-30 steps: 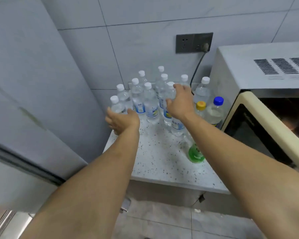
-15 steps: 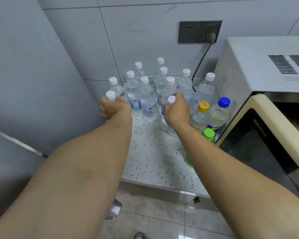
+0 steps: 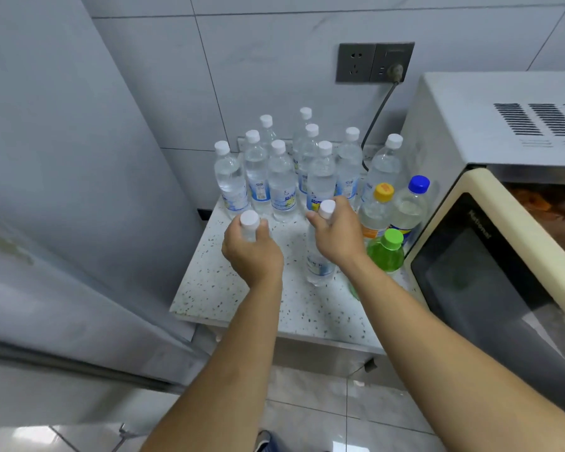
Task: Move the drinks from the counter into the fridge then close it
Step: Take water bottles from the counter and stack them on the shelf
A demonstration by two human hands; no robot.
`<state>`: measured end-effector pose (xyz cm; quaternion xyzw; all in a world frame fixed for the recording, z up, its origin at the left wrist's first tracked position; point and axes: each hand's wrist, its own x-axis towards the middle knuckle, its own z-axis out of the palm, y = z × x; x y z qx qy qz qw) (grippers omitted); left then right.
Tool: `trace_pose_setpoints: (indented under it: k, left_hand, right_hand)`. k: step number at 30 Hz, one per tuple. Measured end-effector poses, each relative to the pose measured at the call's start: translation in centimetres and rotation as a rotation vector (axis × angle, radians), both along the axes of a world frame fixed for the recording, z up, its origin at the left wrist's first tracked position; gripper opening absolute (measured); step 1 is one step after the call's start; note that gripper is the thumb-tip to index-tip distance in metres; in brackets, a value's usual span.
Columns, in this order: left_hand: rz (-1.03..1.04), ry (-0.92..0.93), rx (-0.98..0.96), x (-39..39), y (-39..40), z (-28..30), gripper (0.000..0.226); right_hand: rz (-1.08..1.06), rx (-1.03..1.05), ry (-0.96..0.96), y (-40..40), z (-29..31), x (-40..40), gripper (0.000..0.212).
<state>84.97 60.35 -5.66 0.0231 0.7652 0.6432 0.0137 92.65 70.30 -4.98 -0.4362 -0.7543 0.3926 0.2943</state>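
Two bottles are in my hands, one each. My left hand has its fingers curled round the neck of a water bottle just under its white cap; most of that bottle is hidden behind the hand. My right hand grips a second water bottle by the neck, its body with the blue label showing below my palm, over the speckled counter. I cannot tell whether either bottle is touching the counter.

Behind my hands, the other white-capped water bottles stand upright in a cluster at the back of the counter, near the tiled wall. Just to my right are a yellow-capped bottle, a blue-capped bottle and a green bottle, beside the cream microwave. A grey fridge stands at the left.
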Motion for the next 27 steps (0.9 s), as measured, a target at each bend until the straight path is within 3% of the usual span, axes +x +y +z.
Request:
trace_pose_setpoints:
  k: [6,10,12,19,27]
  left_hand:
    - [-0.217,0.076,-0.049,0.3,-3.3,-2.3,0.035]
    - [-0.343,-0.043,-0.075,-0.5,-3.8,-4.0,0.068]
    - [-0.366,-0.099,-0.095,-0.5,-3.7,-5.2,0.075]
    - [-0.351,-0.138,-0.082,0.4,-4.8,-7.4,0.067]
    - [-0.473,-0.15,-0.127,5.3,-12.4,-7.2,0.059]
  right_hand:
    - [0.029,-0.017,0.127,-1.8,-1.7,1.6,0.035]
    - [0.03,-0.124,0.127,-2.6,-3.7,2.3,0.079]
    - [-0.014,-0.166,0.132,-2.8,-4.8,2.4,0.088]
    - [-0.09,-0.194,0.171,-4.0,-8.1,2.7,0.078]
    - [0.105,-0.162,0.214,-8.5,-8.9,7.6,0.065]
